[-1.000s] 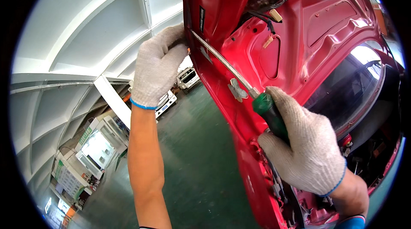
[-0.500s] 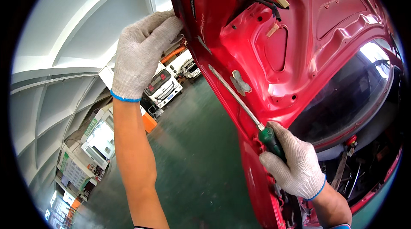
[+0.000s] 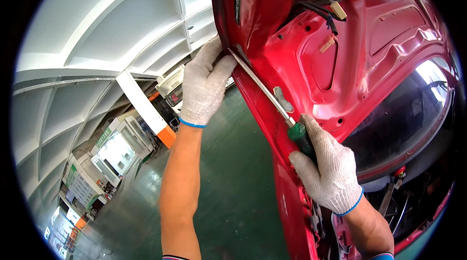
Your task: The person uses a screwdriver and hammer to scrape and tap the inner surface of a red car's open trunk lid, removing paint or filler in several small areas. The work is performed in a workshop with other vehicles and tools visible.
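Observation:
My right hand, in a white knit glove with a blue cuff, is closed around the green and black handle of a long screwdriver. The metal shaft slants up and left along the inner side of a raised red car tailgate. Its tip lies by the tailgate's left edge, at a dark gap. There my left hand, gloved alike, grips that edge close to the tip; some of its fingers are hidden behind the metal. A ragged opening with grey material sits beside the shaft.
Loose wires with pale connectors hang from the upper tailgate. A dark curved window is at right, with tools in the car below it. Beyond the green floor stand a white-and-orange pillar and a partly hidden vehicle.
My left hand has shifted down along the tailgate's edge, to the screwdriver's tip. The screwdriver has moved slightly up along the metal in my right hand. The whole view has swung a little left.

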`<action>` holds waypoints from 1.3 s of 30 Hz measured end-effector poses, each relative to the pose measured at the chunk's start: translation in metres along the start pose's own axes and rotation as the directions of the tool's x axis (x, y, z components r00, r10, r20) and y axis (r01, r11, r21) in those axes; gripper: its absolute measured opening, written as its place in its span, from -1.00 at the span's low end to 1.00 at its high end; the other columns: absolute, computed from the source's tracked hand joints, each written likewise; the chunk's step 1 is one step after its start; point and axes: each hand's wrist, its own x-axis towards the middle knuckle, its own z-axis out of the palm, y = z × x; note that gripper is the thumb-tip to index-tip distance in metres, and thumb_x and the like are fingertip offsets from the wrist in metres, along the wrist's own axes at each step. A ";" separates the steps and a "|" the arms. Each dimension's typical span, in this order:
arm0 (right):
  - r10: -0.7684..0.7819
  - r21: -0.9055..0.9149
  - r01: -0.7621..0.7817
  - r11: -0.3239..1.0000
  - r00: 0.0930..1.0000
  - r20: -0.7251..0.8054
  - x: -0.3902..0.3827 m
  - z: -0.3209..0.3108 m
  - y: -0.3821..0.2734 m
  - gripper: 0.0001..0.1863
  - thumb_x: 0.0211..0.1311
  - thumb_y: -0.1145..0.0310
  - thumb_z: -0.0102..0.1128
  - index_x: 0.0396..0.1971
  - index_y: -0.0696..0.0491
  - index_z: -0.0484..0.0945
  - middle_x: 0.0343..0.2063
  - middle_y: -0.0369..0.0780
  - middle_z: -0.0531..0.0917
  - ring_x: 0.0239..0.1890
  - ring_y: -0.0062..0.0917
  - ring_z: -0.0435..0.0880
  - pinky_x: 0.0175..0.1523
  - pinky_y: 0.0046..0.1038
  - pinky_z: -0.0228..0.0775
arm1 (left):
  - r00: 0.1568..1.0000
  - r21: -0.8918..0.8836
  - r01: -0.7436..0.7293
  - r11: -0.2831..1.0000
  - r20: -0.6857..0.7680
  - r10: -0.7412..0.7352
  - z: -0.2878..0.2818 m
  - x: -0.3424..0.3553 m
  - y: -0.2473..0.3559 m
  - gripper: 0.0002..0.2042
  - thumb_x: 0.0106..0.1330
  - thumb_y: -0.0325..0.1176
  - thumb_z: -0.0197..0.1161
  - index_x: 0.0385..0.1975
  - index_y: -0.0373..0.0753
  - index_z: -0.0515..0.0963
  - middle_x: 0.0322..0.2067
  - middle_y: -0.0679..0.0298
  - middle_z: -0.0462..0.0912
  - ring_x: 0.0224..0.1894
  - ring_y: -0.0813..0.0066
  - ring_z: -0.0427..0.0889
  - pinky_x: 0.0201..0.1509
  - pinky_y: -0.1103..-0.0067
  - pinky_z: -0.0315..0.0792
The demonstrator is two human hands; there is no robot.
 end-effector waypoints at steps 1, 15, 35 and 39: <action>0.000 -0.001 0.000 1.000 1.000 -0.001 0.002 -0.001 -0.001 -0.35 0.13 0.44 0.35 0.25 0.33 0.44 -0.31 0.15 0.70 -0.23 0.03 0.78 -0.08 -0.20 0.62 | 1.000 -0.008 -0.020 1.000 -0.021 0.020 0.004 -0.002 -0.002 -0.57 0.38 -0.46 0.21 0.24 -0.41 0.57 0.04 0.06 0.74 0.07 0.38 0.71 0.25 0.47 0.52; -0.001 0.038 0.001 0.999 1.000 0.007 0.008 0.010 0.007 -0.36 0.16 0.43 0.35 0.26 0.31 0.45 -0.31 0.14 0.70 -0.24 0.02 0.78 -0.09 -0.22 0.62 | 0.999 -0.278 0.014 0.960 -0.040 -0.026 0.014 -0.007 -0.021 -0.40 0.30 -0.57 0.06 0.42 -0.44 0.38 0.22 0.04 0.62 0.23 0.34 0.61 0.37 0.45 0.44; 0.083 0.139 -0.076 0.987 0.995 -0.046 0.006 -0.001 0.023 -0.38 0.21 0.41 0.36 0.27 0.30 0.46 -0.31 0.13 0.70 -0.26 -0.01 0.79 -0.10 -0.24 0.62 | 0.980 -0.374 0.098 0.922 -0.127 -0.156 0.059 -0.021 -0.072 -0.64 0.53 -0.42 0.08 0.24 -0.40 0.49 0.10 0.13 0.68 0.11 0.39 0.59 0.33 0.44 0.39; 0.085 0.162 -0.077 0.984 0.996 -0.040 0.013 -0.001 0.032 -0.38 0.22 0.40 0.36 0.27 0.29 0.46 -0.31 0.13 0.70 -0.27 -0.01 0.79 -0.10 -0.25 0.61 | 0.982 -0.233 0.000 0.972 -0.184 -0.045 0.067 -0.028 -0.088 -0.58 0.60 -0.30 0.12 0.34 -0.38 0.37 0.18 0.15 0.59 0.19 0.40 0.53 0.36 0.44 0.39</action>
